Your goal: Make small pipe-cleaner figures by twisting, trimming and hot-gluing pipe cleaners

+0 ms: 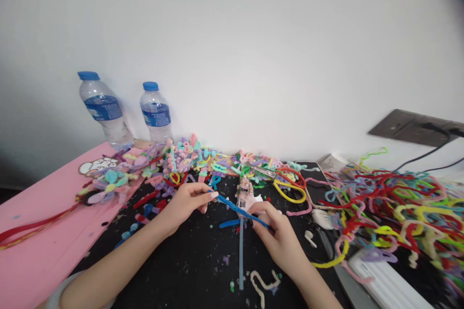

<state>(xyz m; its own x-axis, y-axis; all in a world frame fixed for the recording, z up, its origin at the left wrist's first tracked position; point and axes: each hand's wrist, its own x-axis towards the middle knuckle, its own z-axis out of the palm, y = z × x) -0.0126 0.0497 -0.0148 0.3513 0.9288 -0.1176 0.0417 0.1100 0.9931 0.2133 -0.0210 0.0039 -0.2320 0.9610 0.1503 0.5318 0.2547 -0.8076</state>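
Bare forearms come in from the bottom edge over a black work mat (188,260) speckled with fluff. Nearest the lens, a pale curled pipe cleaner (261,286) lies on the mat beside the lower end of a thin grey-blue stick (241,256) that runs straight up toward the hands.

At far left, a pink board (43,231) carries a red strap (32,228) and a small white cut-out (97,166). Behind it, two water bottles with blue caps stand against the white wall, the larger bottle (105,113) left of the smaller bottle (156,115). A heap of small pastel pipe-cleaner shapes (174,161) spreads along the back of the table.

The left hand (184,203) has thumb and forefinger pinched together on the upper end of a blue pipe cleaner (239,210). That pipe cleaner slants down to the right, crossing the stick just below a small pink fuzzy figure (245,193). The right hand (279,236) closes its fingers on the lower end of the same blue pipe cleaner, so the piece is stretched between both hands, just above the mat.

Farther right lie a yellow loop (290,195), a dark phone (315,181), a white earbud (309,237), then a big tangle of bright pipe cleaners (395,212). A white ridged object (384,277) sits under the tangle. On the wall, a dark socket plate (413,128) holds a black cable (424,154).
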